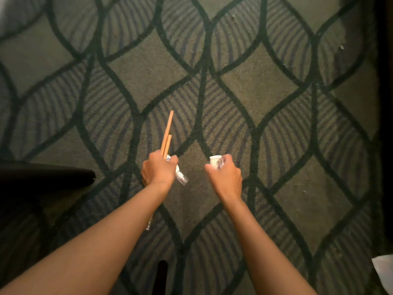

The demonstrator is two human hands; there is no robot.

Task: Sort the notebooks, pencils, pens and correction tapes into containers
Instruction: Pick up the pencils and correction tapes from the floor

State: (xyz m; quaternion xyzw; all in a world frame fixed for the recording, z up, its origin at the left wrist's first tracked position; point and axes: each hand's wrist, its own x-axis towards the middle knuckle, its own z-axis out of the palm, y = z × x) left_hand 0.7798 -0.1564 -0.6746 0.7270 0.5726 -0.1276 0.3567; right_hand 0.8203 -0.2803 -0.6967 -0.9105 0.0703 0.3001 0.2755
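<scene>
My left hand [158, 169] grips two orange-brown pencils [167, 133] that stick up and away from me. The same hand also holds a white correction tape with a clear cap [180, 177] poking out to the right of the fist. My right hand [225, 177] holds another white correction tape [215, 161], whose round end shows above my thumb. Both arms are stretched out over a green patterned carpet [265, 92]. A small white and clear item [148, 225] peeks out beside my left forearm; what it is cannot be told.
A dark piece of furniture [42, 177] juts in from the left edge. A black object [161, 275] stands at the bottom centre. A white sheet or bag corner [385, 271] shows at the bottom right. No containers are in view.
</scene>
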